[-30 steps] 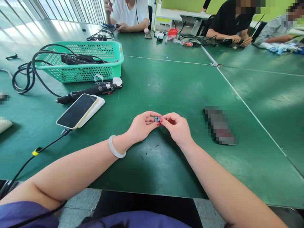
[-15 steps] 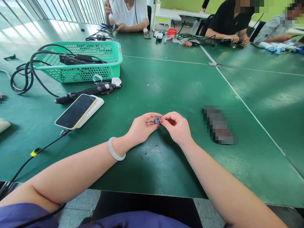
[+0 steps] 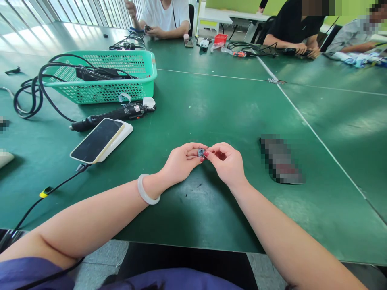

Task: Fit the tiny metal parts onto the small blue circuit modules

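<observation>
Between my fingertips is a small dark circuit board [image 3: 201,152], square, with light marks on its face. My left hand [image 3: 181,161] grips it from the left, thumb below and fingers behind. From the right, the thumb and forefinger of my right hand [image 3: 225,161] pinch the board's edge. Both hands hover just over the green tabletop [image 3: 193,217]. A white bangle circles my left wrist. The board's underside is hidden by my fingers.
To the left lie a phone [image 3: 98,141] on a white stand, a black electric screwdriver [image 3: 115,116] and a green basket [image 3: 99,88] with cables. A blurred dark object [image 3: 281,161] lies at right. Across the table sit several people.
Both hands keep their hold on the small board with hardly any motion. The view has shifted very slightly. Across the table, the person in white has moved a raised hand a little left.
</observation>
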Demonstrator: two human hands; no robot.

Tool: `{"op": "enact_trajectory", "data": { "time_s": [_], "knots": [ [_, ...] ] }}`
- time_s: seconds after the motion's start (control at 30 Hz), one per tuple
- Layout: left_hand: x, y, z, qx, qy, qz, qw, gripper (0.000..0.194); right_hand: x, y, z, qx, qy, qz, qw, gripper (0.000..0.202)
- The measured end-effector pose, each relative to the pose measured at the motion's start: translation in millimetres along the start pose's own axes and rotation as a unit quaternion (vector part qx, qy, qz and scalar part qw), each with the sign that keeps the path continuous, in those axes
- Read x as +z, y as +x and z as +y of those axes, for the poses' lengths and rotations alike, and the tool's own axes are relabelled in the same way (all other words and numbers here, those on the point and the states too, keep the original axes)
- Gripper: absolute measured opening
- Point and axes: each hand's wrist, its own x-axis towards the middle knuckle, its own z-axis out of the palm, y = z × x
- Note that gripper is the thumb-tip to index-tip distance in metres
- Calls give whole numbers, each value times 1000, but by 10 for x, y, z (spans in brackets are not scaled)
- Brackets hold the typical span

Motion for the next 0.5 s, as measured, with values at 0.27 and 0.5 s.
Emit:
{"op": "enact_trajectory", "data": {
  "time_s": [0.27, 0.5],
  "knots": [
    [-82, 110, 47, -44, -121, 54, 990, 14, -73, 90, 121, 78, 37, 6, 996, 22],
    [-192, 193, 31, -80, -154, 112, 978, 12, -79, 169, 297, -24, -242, -65, 968, 13]
  ]
}}
